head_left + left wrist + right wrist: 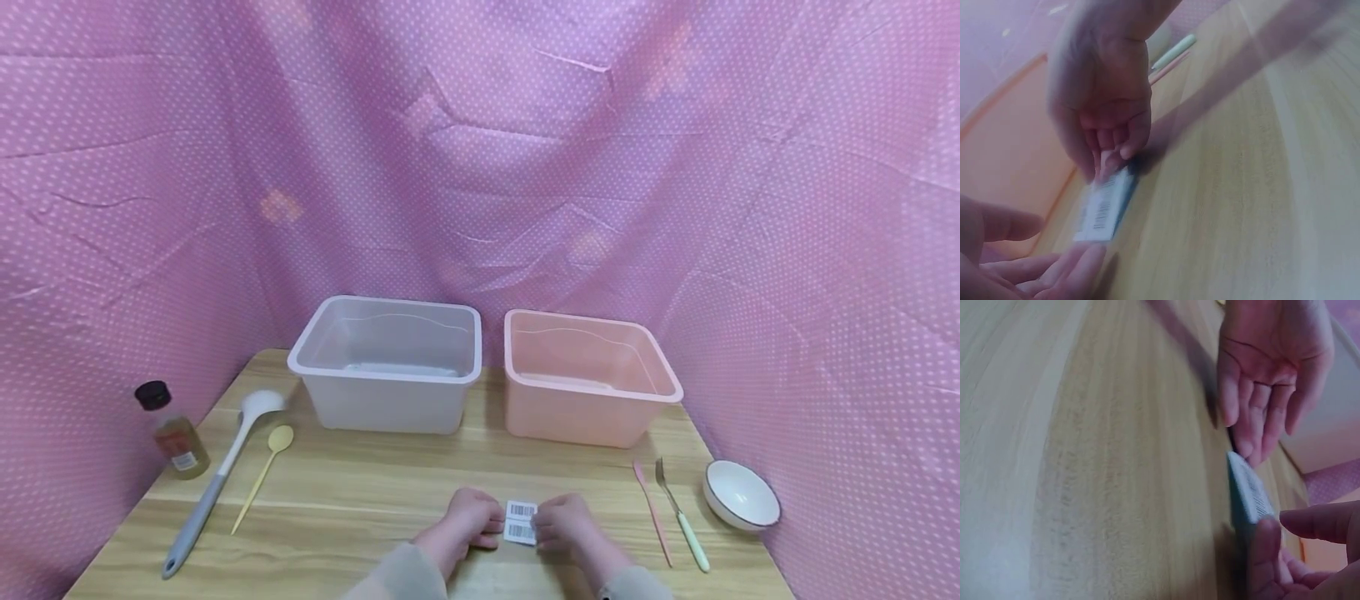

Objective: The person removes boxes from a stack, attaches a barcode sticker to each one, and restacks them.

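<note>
A small white card with two barcodes (521,522) sits between my hands near the front edge of the wooden table (360,492). My left hand (468,521) touches the card's left end with loosely extended fingertips (1249,440), its thumb off the card. My right hand (566,525) pinches the right end between thumb and curled fingers (1113,147). The wrist views show the card (1105,206) (1249,490) tilted up off the wood, blurred. My left fingers (1054,275) lie under its near end in the left wrist view.
At the back stand a clear tub (388,392) and a pink tub (588,417). On the left are a dark-capped bottle (171,431), a grey-handled ladle (217,479) and a yellow spoon (262,475). On the right lie a pink utensil (652,512), a green-handled fork (681,515) and a white bowl (741,494).
</note>
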The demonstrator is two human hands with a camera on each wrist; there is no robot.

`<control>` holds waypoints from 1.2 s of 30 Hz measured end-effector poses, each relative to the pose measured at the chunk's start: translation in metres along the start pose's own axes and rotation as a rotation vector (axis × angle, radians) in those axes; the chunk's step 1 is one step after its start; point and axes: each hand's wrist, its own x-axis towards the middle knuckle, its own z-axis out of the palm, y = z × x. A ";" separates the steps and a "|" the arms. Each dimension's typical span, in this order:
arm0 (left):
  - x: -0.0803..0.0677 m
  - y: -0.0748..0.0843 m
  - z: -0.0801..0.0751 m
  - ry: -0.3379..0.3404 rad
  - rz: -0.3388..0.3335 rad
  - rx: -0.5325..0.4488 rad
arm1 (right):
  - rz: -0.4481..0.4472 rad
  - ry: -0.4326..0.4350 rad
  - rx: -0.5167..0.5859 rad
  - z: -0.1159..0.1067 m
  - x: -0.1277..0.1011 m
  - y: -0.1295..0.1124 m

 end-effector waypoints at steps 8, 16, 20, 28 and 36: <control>-0.001 0.000 -0.002 0.029 0.034 0.075 | -0.055 0.016 -0.104 0.004 0.008 0.000; 0.001 0.000 -0.010 -0.006 0.098 0.079 | -0.128 -0.034 -0.020 0.005 0.004 -0.017; 0.001 0.003 -0.011 0.028 0.109 0.063 | -0.240 0.123 -0.129 0.015 0.001 -0.026; -0.001 0.007 -0.011 0.078 0.199 0.016 | -0.754 0.293 -0.599 0.037 -0.003 -0.031; -0.005 0.011 -0.011 0.089 0.290 0.018 | -0.861 0.322 -0.780 0.045 -0.003 -0.026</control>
